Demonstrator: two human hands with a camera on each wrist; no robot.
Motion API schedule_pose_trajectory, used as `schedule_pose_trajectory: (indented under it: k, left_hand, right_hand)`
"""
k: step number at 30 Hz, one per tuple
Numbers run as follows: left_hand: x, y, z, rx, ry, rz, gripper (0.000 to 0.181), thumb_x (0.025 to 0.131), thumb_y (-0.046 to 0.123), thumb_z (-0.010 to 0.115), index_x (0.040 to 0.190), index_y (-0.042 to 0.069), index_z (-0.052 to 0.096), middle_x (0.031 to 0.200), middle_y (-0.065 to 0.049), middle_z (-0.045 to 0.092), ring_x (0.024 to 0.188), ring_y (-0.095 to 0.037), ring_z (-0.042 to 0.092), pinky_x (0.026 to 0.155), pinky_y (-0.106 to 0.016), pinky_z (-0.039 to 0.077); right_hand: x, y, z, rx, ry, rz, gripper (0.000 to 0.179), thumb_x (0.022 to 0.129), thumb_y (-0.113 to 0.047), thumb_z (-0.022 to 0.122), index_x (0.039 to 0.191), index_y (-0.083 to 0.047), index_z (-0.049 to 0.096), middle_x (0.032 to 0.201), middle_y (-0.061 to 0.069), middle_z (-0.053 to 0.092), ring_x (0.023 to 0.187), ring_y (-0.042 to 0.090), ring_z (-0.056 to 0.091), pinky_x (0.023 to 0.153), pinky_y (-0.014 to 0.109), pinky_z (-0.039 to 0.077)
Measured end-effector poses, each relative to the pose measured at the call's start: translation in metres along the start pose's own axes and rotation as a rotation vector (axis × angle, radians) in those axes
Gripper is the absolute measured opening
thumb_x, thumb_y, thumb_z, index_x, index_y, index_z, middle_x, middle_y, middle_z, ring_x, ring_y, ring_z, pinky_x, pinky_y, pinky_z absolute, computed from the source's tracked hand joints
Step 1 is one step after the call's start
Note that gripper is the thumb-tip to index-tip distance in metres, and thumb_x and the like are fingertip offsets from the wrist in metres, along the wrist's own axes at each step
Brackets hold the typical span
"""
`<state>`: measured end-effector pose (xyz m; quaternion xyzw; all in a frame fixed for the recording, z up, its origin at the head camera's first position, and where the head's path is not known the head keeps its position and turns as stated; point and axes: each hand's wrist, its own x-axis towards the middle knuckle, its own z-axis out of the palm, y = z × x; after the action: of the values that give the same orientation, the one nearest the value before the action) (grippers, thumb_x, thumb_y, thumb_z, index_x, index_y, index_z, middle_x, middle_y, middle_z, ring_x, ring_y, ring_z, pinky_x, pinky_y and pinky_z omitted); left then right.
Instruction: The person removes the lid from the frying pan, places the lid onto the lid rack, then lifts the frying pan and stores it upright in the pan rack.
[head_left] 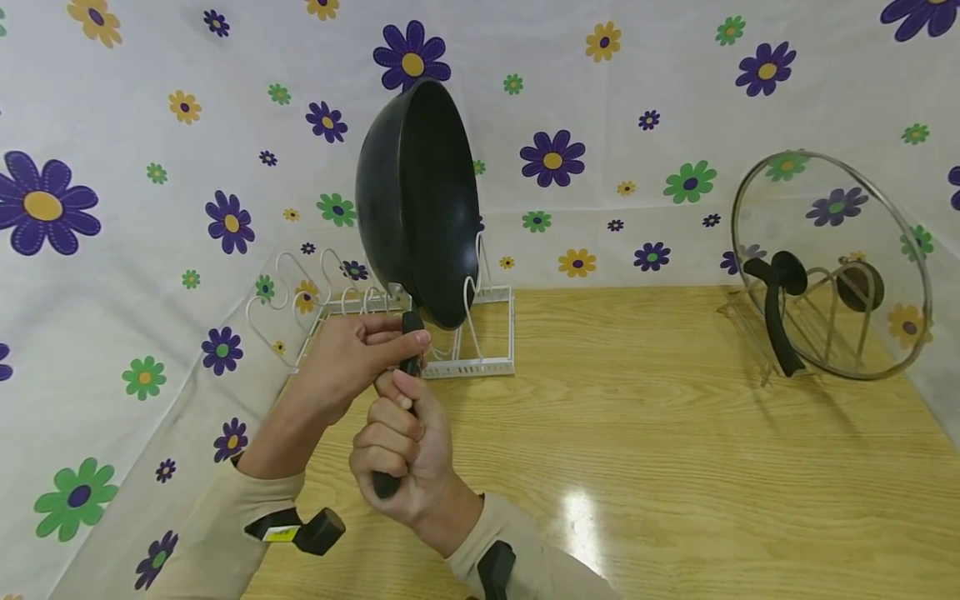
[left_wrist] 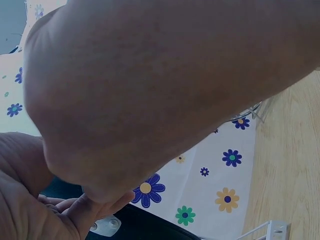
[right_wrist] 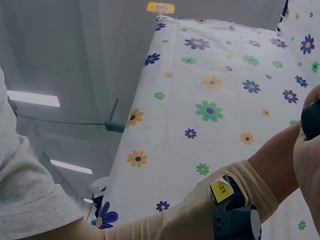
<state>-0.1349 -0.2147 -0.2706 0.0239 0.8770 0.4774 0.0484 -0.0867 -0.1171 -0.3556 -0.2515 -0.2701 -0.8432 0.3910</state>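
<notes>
A deep black wok (head_left: 382,192) stands on its side at the white wire rack (head_left: 498,367), its open face turned to the right. Its lower rim sits among the wire loops; whether it bears on the rack's base I cannot tell. My left hand (head_left: 345,358) pinches the black handle close to the wok, thumb on top. Lower down, my right hand (head_left: 408,442) grips the same handle with curled fingers, and the handle's end (head_left: 386,485) pokes out below. In the right wrist view that dark end (right_wrist: 311,120) shows at the right edge.
At the right, a glass lid (head_left: 911,333) with a black knob leans upright in a small wire stand (head_left: 765,367). Wood-grain tabletop (head_left: 637,433) spreads in front of both racks. A flowered sheet (head_left: 480,50) covers the wall behind and at the left.
</notes>
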Motion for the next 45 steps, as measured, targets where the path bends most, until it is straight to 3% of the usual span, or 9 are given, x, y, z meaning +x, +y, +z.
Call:
schedule_pose_trajectory:
  k: [6, 12, 16, 22, 25, 33, 41, 45]
  left_hand:
    - [0.001, 0.001, 0.000, 0.002, -0.007, -0.001, 0.058, 0.093, 0.032, 0.077, 0.134, -0.006, 0.063, 0.136, -0.021, 0.063, 0.114, -0.028, 0.066, 0.087, -0.028, 0.057]
    - [0.006, -0.001, 0.001, -0.004, -0.012, 0.011, 0.043, 0.093, 0.031, 0.076, 0.116, -0.006, 0.072, 0.104, -0.017, 0.076, 0.081, -0.017, 0.070, 0.070, -0.027, 0.058]
    - [0.009, -0.001, 0.001, -0.003, -0.011, 0.027, 0.039, 0.093, 0.031, 0.076, 0.110, -0.005, 0.075, 0.095, -0.010, 0.077, 0.076, -0.012, 0.068, 0.067, -0.027, 0.058]
    - [0.011, 0.000, 0.002, -0.038, -0.020, 0.058, 0.034, 0.092, 0.026, 0.078, 0.099, -0.007, 0.075, 0.068, 0.004, 0.070, 0.061, -0.011, 0.062, 0.056, -0.026, 0.053]
    - [0.012, 0.002, 0.002, -0.037, -0.025, 0.051, 0.034, 0.092, 0.026, 0.078, 0.101, -0.007, 0.075, 0.067, 0.004, 0.070, 0.061, -0.011, 0.063, 0.056, -0.026, 0.053]
    - [0.016, 0.003, 0.001, 0.010, -0.011, 0.025, 0.038, 0.091, 0.027, 0.078, 0.109, -0.007, 0.075, 0.084, -0.003, 0.076, 0.075, -0.013, 0.067, 0.065, -0.027, 0.057]
    - [0.016, 0.003, 0.002, 0.035, -0.005, 0.044, 0.034, 0.091, 0.032, 0.079, 0.085, -0.001, 0.073, 0.069, 0.005, 0.066, 0.063, -0.013, 0.056, 0.054, -0.026, 0.047]
    - [0.017, 0.004, 0.002, 0.076, 0.007, 0.028, 0.037, 0.090, 0.037, 0.079, 0.086, 0.000, 0.073, 0.070, 0.004, 0.066, 0.067, -0.015, 0.055, 0.055, -0.028, 0.047]
  right_hand:
    - [0.000, 0.000, 0.001, 0.008, 0.012, -0.009, 0.032, 0.108, -0.020, 0.047, 0.077, -0.015, 0.046, 0.052, -0.010, 0.028, 0.039, 0.001, 0.020, 0.041, 0.013, 0.021]
    - [0.001, -0.001, 0.002, 0.018, 0.014, -0.013, 0.032, 0.108, -0.020, 0.046, 0.077, -0.015, 0.045, 0.052, -0.010, 0.028, 0.040, 0.002, 0.021, 0.042, 0.013, 0.021]
    - [0.002, -0.002, 0.002, 0.032, 0.016, -0.016, 0.032, 0.108, -0.020, 0.046, 0.077, -0.014, 0.045, 0.052, -0.009, 0.028, 0.040, 0.002, 0.020, 0.042, 0.013, 0.021]
    - [0.004, -0.004, 0.004, 0.043, 0.023, -0.023, 0.032, 0.108, -0.020, 0.046, 0.077, -0.014, 0.046, 0.052, -0.009, 0.027, 0.040, 0.002, 0.021, 0.042, 0.013, 0.020]
    - [0.005, -0.004, 0.005, 0.047, 0.026, -0.028, 0.032, 0.108, -0.019, 0.046, 0.076, -0.014, 0.046, 0.052, -0.010, 0.027, 0.040, 0.001, 0.020, 0.042, 0.013, 0.020]
    - [0.006, -0.005, 0.006, 0.064, 0.031, -0.044, 0.032, 0.108, -0.019, 0.046, 0.076, -0.014, 0.045, 0.052, -0.009, 0.027, 0.040, 0.001, 0.020, 0.042, 0.013, 0.020]
    - [0.007, -0.008, 0.006, 0.081, 0.030, -0.041, 0.032, 0.107, -0.019, 0.046, 0.075, -0.013, 0.045, 0.053, -0.009, 0.028, 0.041, 0.001, 0.021, 0.041, 0.013, 0.020]
    - [0.007, -0.010, 0.006, 0.089, 0.034, -0.039, 0.032, 0.107, -0.018, 0.047, 0.075, -0.013, 0.045, 0.053, -0.009, 0.028, 0.041, 0.001, 0.021, 0.041, 0.013, 0.020]
